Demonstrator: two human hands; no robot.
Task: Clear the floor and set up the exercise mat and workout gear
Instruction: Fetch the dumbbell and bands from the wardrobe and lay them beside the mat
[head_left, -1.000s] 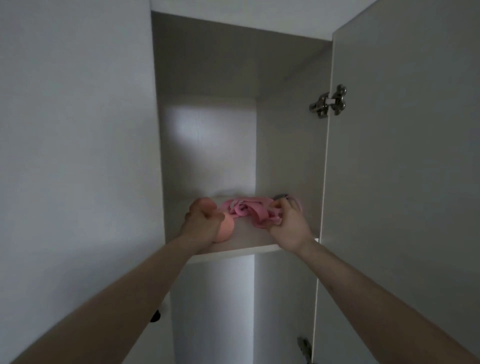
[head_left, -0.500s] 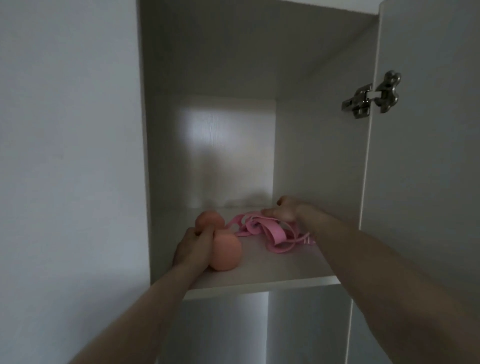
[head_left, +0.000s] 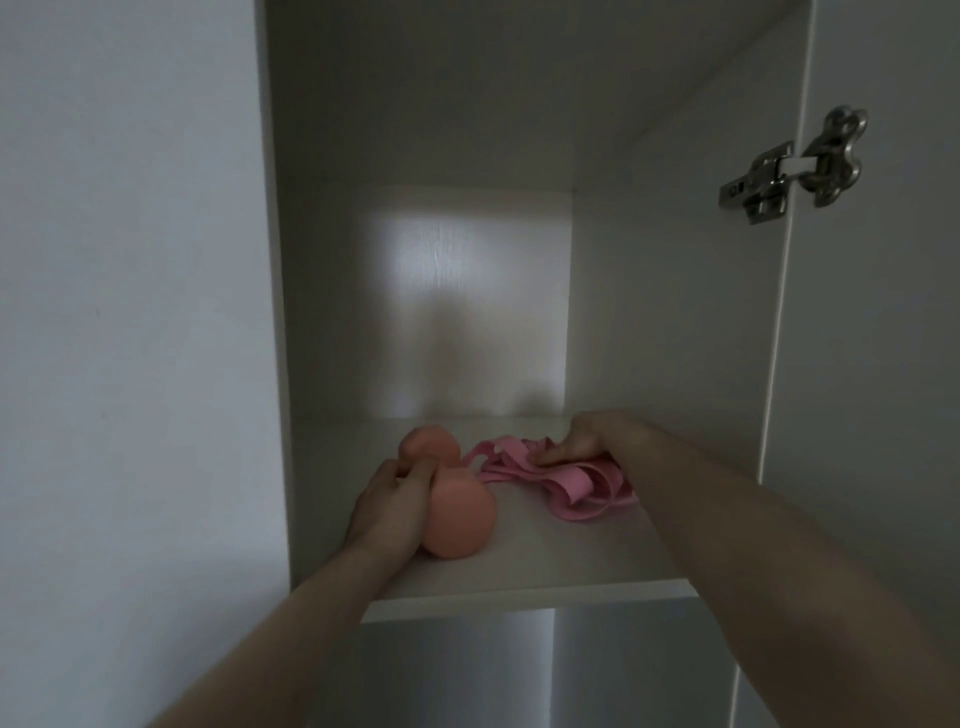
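Left hand (head_left: 389, 506), lower centre-left of the frame: fingers and thumb curl round the narrow waist of a peach-coloured dumbbell (head_left: 457, 519), which lies on the shelf (head_left: 545, 566) with one rounded end toward the camera and the smaller-looking far end (head_left: 428, 447) pointing into the cupboard. The near end bulges out to the right of the hand; the far end shows just above the knuckles. The left forearm runs from the lower left corner up to the shelf's front edge.

Right hand (head_left: 582, 439), right of centre: palm down, fingers bent onto the upper part of a heap of pink resistance bands (head_left: 566, 480). Whether the fingers actually pinch a strap or merely press on it cannot be told, as the hand hides the contact. The right forearm crosses the frame from the lower right corner and covers the right-hand portion of the heap.

The bands lie in loose loops on the shelf, just right of the dumbbell; one strap reaches left toward the dumbbell's waist, and touching cannot be confirmed. Both items sit in the middle depth of the shelf, the bands slightly farther back than the dumbbell's near end.

Surroundings: a white cupboard compartment with a pale patch of light on its back panel (head_left: 441, 312). The open door (head_left: 872, 364) stands along the right edge of the frame, carrying a metal hinge (head_left: 789, 166) at upper right. A plain white side panel (head_left: 130, 312) fills the left of the frame. A lower compartment shows beneath the shelf.
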